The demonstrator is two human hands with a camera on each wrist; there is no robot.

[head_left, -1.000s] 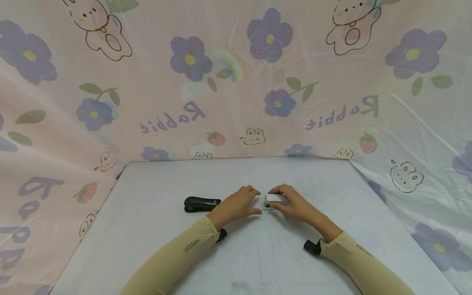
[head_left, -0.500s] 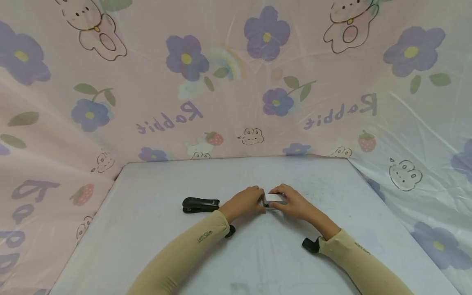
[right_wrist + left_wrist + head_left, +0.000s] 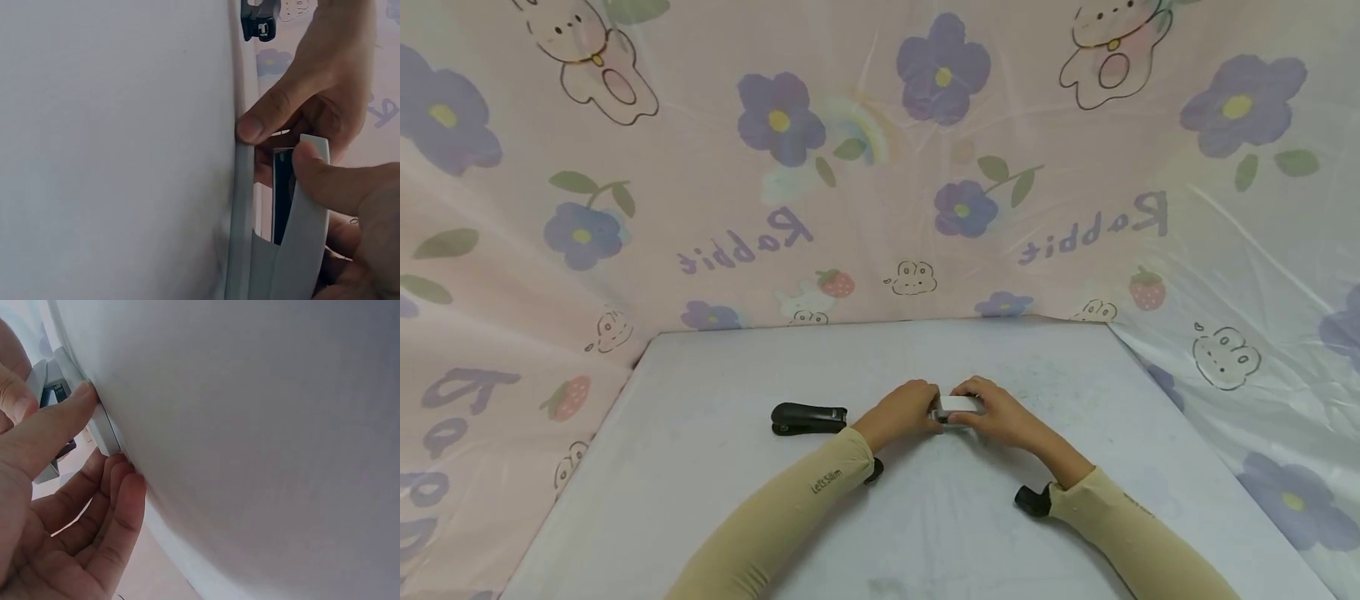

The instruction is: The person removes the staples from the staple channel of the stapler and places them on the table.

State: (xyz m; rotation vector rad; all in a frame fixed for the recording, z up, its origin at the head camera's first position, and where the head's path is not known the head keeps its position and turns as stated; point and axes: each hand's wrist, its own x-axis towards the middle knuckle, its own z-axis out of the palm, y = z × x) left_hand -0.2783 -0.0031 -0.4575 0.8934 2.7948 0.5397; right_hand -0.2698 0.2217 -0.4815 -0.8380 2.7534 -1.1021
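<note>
A light-grey stapler [image 3: 961, 405] lies on the white table between my two hands. In the right wrist view its upper arm [image 3: 307, 231] stands apart from its base [image 3: 241, 219], with a dark magazine between them. My left hand [image 3: 901, 410] pinches the left end of the base, its thumb on the near side and fingers on the far side. From the right, my right hand [image 3: 1000, 415] grips the upper arm between thumb and fingers. Some of the right fingers are hidden behind the stapler.
A black stapler [image 3: 807, 418] lies on the table [image 3: 715, 500] just left of my left hand. Printed cloth [image 3: 865, 183] hangs behind the table and along its sides. A dark wrist device [image 3: 1032, 501] sits under the right wrist.
My left hand has moved right from a gap beside the grey stapler and closed on its left end. The right hand has kept its grip nearly in place.
</note>
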